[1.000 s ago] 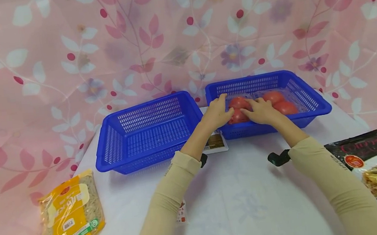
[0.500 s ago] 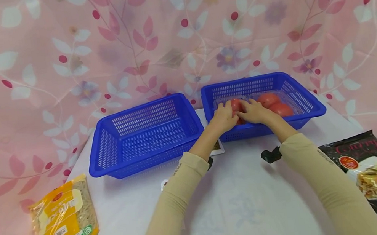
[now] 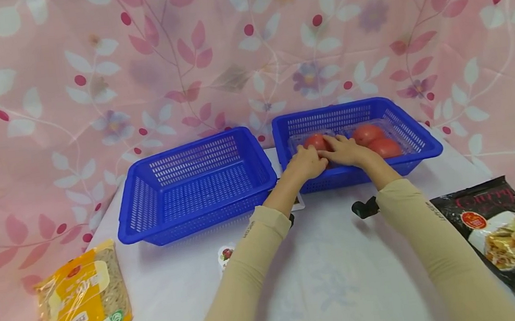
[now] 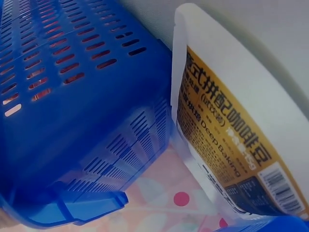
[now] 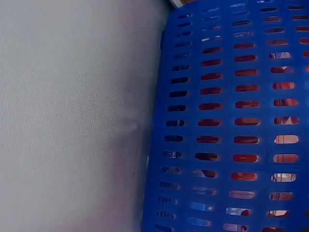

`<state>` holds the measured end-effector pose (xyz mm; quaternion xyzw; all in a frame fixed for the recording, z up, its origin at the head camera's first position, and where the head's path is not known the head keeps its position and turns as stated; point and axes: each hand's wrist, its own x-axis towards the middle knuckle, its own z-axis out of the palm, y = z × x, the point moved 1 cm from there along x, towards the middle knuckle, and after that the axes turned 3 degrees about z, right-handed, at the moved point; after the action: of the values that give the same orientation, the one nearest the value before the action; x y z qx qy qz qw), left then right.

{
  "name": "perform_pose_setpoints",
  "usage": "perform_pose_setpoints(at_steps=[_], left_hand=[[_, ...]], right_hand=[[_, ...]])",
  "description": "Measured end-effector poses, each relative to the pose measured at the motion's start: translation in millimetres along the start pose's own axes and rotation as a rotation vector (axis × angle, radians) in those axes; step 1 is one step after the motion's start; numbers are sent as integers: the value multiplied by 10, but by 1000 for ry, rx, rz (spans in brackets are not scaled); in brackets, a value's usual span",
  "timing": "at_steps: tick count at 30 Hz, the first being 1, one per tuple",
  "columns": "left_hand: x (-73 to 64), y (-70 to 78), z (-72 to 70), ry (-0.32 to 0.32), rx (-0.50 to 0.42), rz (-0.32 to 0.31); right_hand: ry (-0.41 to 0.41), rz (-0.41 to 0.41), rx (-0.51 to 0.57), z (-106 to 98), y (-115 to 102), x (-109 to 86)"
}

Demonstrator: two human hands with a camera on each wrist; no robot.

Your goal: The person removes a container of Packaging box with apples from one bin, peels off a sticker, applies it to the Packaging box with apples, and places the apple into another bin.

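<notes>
1. Drawn closer together since the earliest head frame are the left hand (image 3: 307, 163) and the right hand (image 3: 343, 150); the nearer tomato beneath them is now mostly covered.
2. Behind a white-clothed table (image 3: 326, 273), a pink floral curtain (image 3: 134, 63) is hung.
3. Two blue baskets are set side by side on the cloth: the left basket (image 3: 204, 187) and the right basket (image 3: 353, 176), over whose near rim both hands are reached.
4. At the outer sides, an orange packet (image 3: 84, 309) is laid on the left and a black noodle bag (image 3: 511, 238) on the right. A white coffee pouch (image 4: 227, 125) is shown in the gap between the baskets.
5. Two clear packs of tomatoes are held in the right basket. The left pack (image 3: 295, 140) is placed under and just ahead of the hands; its long axis is judged to run from far to near, so that its left side is faced by the left hand and its right side by the right. The right pack (image 3: 398, 135) is lain nearer to the right hand.
6. The far tomato (image 3: 315, 141) is seemingly touched by the right fingers. Whether either hand is clamped on the pack cannot be told, since the fingertips are partly hidden and neither grip is shown by the wrist views.
</notes>
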<state>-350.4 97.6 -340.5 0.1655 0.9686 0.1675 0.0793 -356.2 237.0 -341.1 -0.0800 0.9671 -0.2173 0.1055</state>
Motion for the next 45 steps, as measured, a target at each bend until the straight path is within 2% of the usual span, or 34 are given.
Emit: perform_pose_setpoints(at_steps=[8, 14, 17, 22, 31, 37, 45], left_hand=[[1, -38, -31, -27, -19, -15], [-13, -55, -77, -28, -42, -3], [-13, -74, -94, -54, -49, 8], [-10, -110, -92, -101, -73, 17], [-16, -81, -64, -103, -155, 46], [8, -66, -26, -78, -150, 92], [28, -50, -5, 31, -74, 151]], right_hand=[[-28, 42, 66, -1, -62, 7], [-36, 21, 136, -27, -74, 24], [-39, 13, 155, -32, -77, 30], [-38, 12, 144, -18, -78, 24], [0, -17, 126, -16, -37, 8], [23, -29, 103, -15, 2, 1], [95, -32, 42, -19, 4, -17]])
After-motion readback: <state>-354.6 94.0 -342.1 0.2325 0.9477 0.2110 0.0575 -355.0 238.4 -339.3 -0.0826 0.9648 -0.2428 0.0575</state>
